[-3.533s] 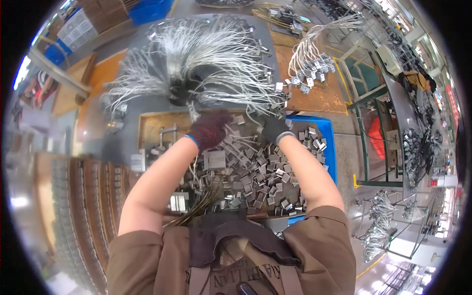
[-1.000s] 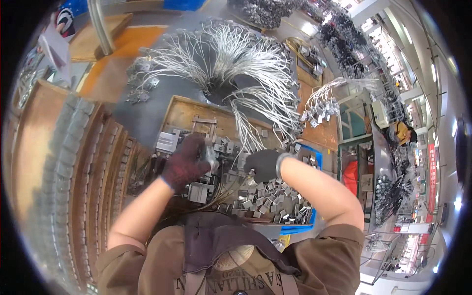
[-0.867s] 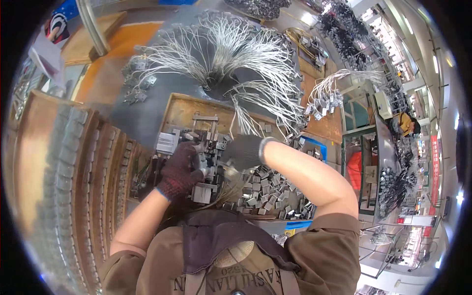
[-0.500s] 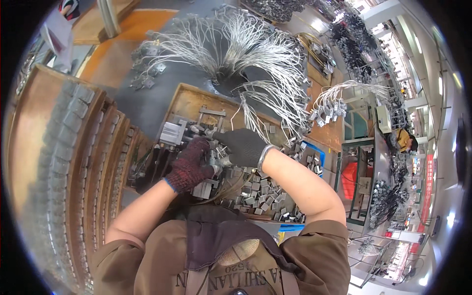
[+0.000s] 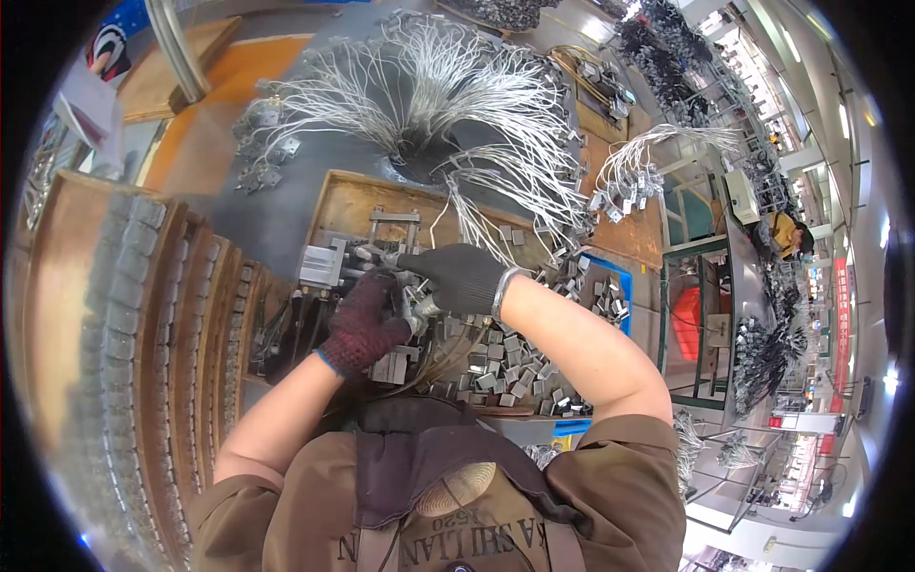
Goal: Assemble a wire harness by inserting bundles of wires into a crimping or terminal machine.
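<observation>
Both hands are gloved and close together over a small metal fixture [image 5: 324,265] with a silver block on its left side. My left hand [image 5: 366,326], in a dark red and black knit glove, has its fingers curled in at the fixture. My right hand [image 5: 465,280], in a dark grey glove, reaches in from the right with bent fingers, its fingertips against the metal parts. Whatever lies between the fingers is too small and covered to name. A metal bracket [image 5: 395,221] stands just beyond the fingertips.
Small silver metal pieces [image 5: 510,367] lie heaped right of my hands, some by a blue bin [image 5: 624,272]. White wires [image 5: 496,105] with metal ends fan out beyond the wooden tray [image 5: 329,195]. Wooden racks [image 5: 157,315] of metal parts rise at left. A person [image 5: 787,234] is far right.
The whole view has shifted slightly. My hands remain together at the fixture, with only small changes in finger position.
</observation>
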Tool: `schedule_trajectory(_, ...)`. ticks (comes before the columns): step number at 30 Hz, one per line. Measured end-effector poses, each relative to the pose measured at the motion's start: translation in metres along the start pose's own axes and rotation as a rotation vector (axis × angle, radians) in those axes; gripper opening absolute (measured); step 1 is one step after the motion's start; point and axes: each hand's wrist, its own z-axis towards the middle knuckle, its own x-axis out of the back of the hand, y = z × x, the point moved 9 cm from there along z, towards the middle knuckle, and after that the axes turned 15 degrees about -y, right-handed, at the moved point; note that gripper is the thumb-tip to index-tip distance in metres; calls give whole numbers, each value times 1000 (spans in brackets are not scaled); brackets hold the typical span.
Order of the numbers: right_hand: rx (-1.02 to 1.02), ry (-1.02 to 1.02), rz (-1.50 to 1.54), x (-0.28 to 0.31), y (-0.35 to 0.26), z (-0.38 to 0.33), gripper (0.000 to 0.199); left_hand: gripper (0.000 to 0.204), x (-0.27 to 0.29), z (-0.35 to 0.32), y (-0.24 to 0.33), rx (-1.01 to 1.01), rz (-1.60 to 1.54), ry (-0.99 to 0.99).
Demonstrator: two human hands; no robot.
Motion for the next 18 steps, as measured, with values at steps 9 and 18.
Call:
schedule_trajectory(9, 13, 114, -108, 12, -8, 15, 55, 47, 14, 4, -14, 24, -389, -14)
schedule_trajectory(18, -162, 23, -134, 18, -12, 17, 40, 36, 0, 23, -47, 346, -648, -183)
